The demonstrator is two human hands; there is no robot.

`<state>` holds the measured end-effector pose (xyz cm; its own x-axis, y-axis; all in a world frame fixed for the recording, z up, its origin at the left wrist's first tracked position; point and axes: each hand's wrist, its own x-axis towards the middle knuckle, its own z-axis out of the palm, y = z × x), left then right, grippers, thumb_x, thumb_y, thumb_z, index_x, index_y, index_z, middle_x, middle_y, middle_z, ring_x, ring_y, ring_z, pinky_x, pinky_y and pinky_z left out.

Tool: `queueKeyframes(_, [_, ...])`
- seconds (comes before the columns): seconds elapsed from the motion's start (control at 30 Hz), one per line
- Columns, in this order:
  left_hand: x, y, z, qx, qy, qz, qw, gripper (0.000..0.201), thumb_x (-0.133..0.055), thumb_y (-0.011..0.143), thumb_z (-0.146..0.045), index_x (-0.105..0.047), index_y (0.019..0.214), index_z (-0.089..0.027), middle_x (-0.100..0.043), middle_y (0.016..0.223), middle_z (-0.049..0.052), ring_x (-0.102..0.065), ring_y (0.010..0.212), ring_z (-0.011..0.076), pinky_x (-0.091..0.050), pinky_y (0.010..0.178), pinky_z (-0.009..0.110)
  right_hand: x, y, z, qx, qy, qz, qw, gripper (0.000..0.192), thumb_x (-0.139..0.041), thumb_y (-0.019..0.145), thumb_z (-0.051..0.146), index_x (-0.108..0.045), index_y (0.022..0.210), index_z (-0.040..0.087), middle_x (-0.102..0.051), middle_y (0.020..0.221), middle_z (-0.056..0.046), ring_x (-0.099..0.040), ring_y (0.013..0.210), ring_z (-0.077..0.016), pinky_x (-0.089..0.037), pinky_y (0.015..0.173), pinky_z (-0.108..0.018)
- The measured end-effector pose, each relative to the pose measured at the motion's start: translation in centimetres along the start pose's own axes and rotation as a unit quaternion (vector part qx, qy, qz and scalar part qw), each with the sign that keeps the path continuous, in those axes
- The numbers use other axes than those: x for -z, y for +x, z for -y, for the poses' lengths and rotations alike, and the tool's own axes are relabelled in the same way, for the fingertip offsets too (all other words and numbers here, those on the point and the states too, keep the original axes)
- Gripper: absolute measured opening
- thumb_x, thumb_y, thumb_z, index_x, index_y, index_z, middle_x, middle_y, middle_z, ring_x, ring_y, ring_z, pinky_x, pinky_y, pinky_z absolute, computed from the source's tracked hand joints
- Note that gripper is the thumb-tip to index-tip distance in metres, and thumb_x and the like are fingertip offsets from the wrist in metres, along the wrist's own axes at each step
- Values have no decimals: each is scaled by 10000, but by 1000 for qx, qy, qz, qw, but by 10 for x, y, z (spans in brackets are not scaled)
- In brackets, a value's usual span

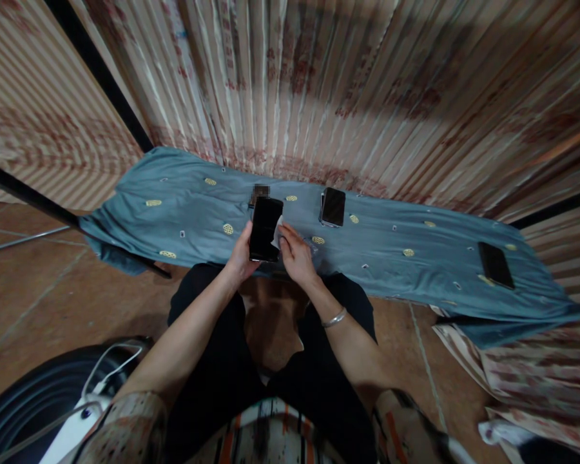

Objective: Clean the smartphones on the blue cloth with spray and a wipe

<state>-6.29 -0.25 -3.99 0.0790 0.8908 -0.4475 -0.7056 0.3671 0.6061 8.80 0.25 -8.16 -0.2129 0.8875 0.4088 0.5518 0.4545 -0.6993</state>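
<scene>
3 dark phones show against the blue-grey cloth [174, 193] spread over a low table. Of those lying on the cloth, 1 phone [333, 207] sits near its middle and another [495, 265] lies far toward its right end. Above the cloth's near edge, the left hand [240, 256] grips the held phone [265, 229] upright; the right hand [294, 256] pinches a small white wipe [276, 233] against its side. A loose grip could probably drop it. No readable writing anywhere.
</scene>
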Motion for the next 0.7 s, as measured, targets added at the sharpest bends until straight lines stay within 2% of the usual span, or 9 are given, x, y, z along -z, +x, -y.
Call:
queueKeyframes(0.17, [1, 1, -3, -1, -14, -4, 1000, 488, -427, 1064, -456, -767, 975, -117, -796, 801, 88, -765, 746, 210, -608, 760, 302, 1, -7, 7, 15, 12, 27, 999, 439, -414, 1046, 270, -635, 1415, 180, -573, 1564, -123, -537, 1462, -239, -395, 1259, -453])
queueKeyframes(0.4, [1, 6, -3, -27, -23, -18, 999, 501, -455, 1043, -502, -772, 1064, -115, -785, 768, 82, -753, 722, 215, -581, 702, 292, -3, -15, 12, 37, -1, 41, 999, 441, -428, 1035, 257, -640, 1406, 149, -587, 1543, -154, -558, 1442, -241, -414, 1255, -434])
queueKeyframes(0.57, [4, 7, -7, -47, -30, -23, 998, 481, -472, 1036, -506, -767, 1033, -126, -771, 742, 62, -703, 625, 182, -567, 665, 277, -4, -19, 12, 50, -2, 52, 997, 413, -478, 1024, 254, -654, 1390, 176, -624, 1507, -132, -585, 1414, -234, -440, 1239, -415])
queueKeyframes(0.7, [1, 2, -11, -38, -33, -35, 998, 525, -398, 1059, -507, -758, 967, -136, -740, 678, 48, -669, 562, 168, -544, 581, 259, -5, -22, 9, 64, -8, 64, 996, 401, -489, 1012, 225, -674, 1364, 178, -647, 1479, -132, -604, 1390, -235, -457, 1226, -416])
